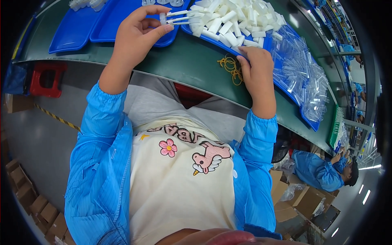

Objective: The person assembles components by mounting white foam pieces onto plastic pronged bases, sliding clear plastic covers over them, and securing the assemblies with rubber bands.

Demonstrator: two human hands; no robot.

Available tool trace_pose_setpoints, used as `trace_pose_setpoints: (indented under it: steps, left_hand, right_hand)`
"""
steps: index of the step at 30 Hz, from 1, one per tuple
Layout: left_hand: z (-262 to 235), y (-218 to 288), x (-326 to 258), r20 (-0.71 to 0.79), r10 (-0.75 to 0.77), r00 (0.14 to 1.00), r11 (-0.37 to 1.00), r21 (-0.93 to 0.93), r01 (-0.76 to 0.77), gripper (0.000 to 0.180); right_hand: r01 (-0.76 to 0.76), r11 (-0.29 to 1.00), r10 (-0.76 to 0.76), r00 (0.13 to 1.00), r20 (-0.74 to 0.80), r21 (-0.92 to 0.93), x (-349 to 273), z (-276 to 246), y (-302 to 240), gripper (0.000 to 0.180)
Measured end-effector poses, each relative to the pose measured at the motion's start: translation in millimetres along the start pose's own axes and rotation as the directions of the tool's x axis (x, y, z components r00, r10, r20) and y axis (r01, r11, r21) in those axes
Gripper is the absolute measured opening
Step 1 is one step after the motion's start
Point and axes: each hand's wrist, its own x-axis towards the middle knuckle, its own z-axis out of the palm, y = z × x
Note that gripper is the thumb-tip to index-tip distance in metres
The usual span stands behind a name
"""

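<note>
My left hand (141, 34) is closed, pinching a small clear round plastic cap (163, 18) between thumb and fingers. Several thin, pale rods (181, 17) stick out from that cap to the right, their far ends over a heap of white foam blocks (228, 20). At the near edge of the heap's blue tray (234, 50) is my right hand (259, 67). Its thumb and forefinger are apart beside the nearest blocks, with nothing visible between them; the other fingers are mostly hidden. Yellow rubber bands (231, 69) lie on the green table just left of that hand.
Blue trays (73, 34) line the table's far left, some holding clear or white plastic parts. Clear plastic tubes (300, 67) fill a tray on the right, near a green brush (336, 126). A red stool (47, 79) and cardboard boxes (30, 200) stand below. Another person (320, 169) sits at right.
</note>
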Motion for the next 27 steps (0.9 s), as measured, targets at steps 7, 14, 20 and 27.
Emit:
trace_pose_setpoints:
  steps: [7, 14, 20, 27]
  left_hand:
    - [13, 18, -35, -0.036, 0.019, 0.999, 0.934, -0.356, -0.031, 0.038]
    - [24, 14, -61, 0.067, 0.053, 0.996, 0.881, -0.473, -0.015, 0.041]
    - [32, 10, -70, 0.091, -0.047, 0.995, 0.865, -0.494, 0.086, 0.036]
    - [33, 12, -70, 0.107, -0.057, 0.993, 0.882, -0.460, 0.100, 0.035]
  right_hand:
    - [-0.036, 0.989, 0.030, 0.998, 0.047, 0.146, 1, -2, 11, 0.013]
    - [-0.052, 0.993, 0.045, 0.996, -0.071, -0.102, 7, -5, 9, 0.011]
    - [0.087, 0.994, -0.081, 0.992, 0.101, -0.059, 11, -1, 15, 0.013]
    - [-0.038, 0.990, 0.019, 0.990, 0.139, 0.137, 11, -4, 18, 0.023]
